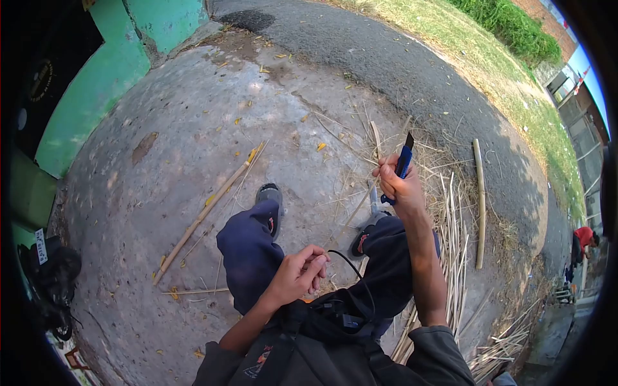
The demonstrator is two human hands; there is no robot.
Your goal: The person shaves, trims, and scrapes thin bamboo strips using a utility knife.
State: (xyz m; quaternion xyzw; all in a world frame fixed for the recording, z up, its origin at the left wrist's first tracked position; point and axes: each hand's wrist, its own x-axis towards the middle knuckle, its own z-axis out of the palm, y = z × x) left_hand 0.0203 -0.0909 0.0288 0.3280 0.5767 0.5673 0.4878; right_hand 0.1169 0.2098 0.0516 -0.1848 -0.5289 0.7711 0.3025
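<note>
My right hand (pixel 400 184) is wrapped round a blue box cutter (pixel 404 162), its dark blade pointing up. A thin pale strip shows beside these fingers. Over my lap, my left hand (pixel 301 273) is closed with thumb and fingers together; a thin black cord (pixel 352 265) runs from near its fingertips down to my chest. What it holds, if anything, is too small to tell. Long split bamboo strips (pixel 456 251) lie on the ground beside my right leg.
A bamboo pole (pixel 201 222) lies on the left ground, another (pixel 480 202) on the right. Shavings (pixel 428 154) are scattered ahead. A motorcycle (pixel 56 280) stands far left near a green wall (pixel 96 106). A person in red (pixel 584 238) is far right.
</note>
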